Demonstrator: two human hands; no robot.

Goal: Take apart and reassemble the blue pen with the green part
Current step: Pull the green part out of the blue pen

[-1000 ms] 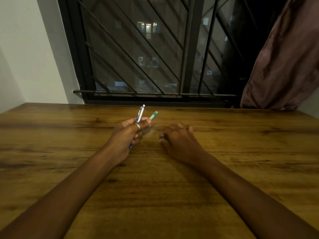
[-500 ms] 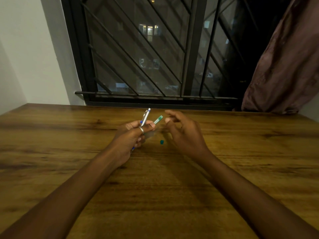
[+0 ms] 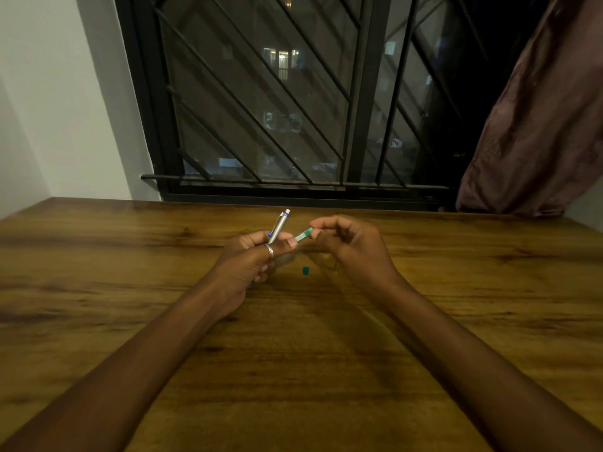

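Observation:
My left hand (image 3: 253, 261) grips a silver pen (image 3: 280, 225) with blue accents, its clicker end pointing up and away. The same hand also pinches the near end of a slim green and white pen piece (image 3: 302, 235). My right hand (image 3: 350, 247) has its thumb and forefinger closed on the far end of that green piece. A small green part (image 3: 305, 271) lies loose on the wooden table (image 3: 293, 353) between and just below the two hands. A tiny metallic bit (image 3: 337, 265) shows beside my right palm.
A barred window (image 3: 293, 109) runs along the table's far edge. A brownish curtain (image 3: 538, 125) hangs at the back right and a white wall (image 3: 65, 109) stands at the back left.
My right hand rose off the table, leaving the small green part lying there, and moved over to the green piece, which its fingertips now pinch. My left hand has stayed almost still.

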